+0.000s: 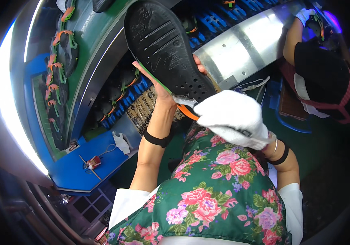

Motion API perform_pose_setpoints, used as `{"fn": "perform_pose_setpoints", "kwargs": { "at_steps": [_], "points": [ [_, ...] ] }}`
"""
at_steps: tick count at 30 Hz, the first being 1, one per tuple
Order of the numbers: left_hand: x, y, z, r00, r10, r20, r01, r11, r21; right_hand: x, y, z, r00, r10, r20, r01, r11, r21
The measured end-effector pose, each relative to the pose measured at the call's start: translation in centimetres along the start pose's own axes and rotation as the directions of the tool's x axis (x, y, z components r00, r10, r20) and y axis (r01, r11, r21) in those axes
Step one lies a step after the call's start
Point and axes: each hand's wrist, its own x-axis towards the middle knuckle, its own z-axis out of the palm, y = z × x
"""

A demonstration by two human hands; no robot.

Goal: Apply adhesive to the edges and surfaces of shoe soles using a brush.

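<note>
A black sandal sole (158, 45), with raised ridges and small round holes, is held up in front of me, its broad end away from me. My left hand (161, 90) is bare and grips it from behind; the thumb lies along the left edge and fingertips show at the right edge. A green line runs along that left edge, and an orange strap (188, 113) shows below the near end. My right hand (232, 116), in a white glove, is closed at the near end. A pale, shiny flat piece (184, 101) sticks out from its fingers against the sole; its kind is unclear.
At left, a green conveyor (86, 41) carries sandals with orange and green straps (54, 65). A blue table (75, 171) holds a small red object and a white glove. Behind the sole are blue racks and a metal panel (240, 45). A co-worker (322, 77) works at right.
</note>
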Motion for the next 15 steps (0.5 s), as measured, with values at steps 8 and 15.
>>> {"fn": "perform_pose_setpoints", "kwargs": {
  "at_steps": [8, 15],
  "points": [
    [0.7, 0.4, -0.7, 0.989, 0.017, 0.147, -0.026, 0.998, 0.063, -0.8, -0.1, 0.2, 1.000, -0.021, -0.016, 0.021, 1.000, -0.019],
    [0.8, 0.7, -0.1, 0.977, 0.021, 0.213, -0.050, 0.990, 0.129, -1.4, -0.5, 0.1, 0.999, -0.040, -0.008, 0.039, 0.996, -0.074]
  ]
}}
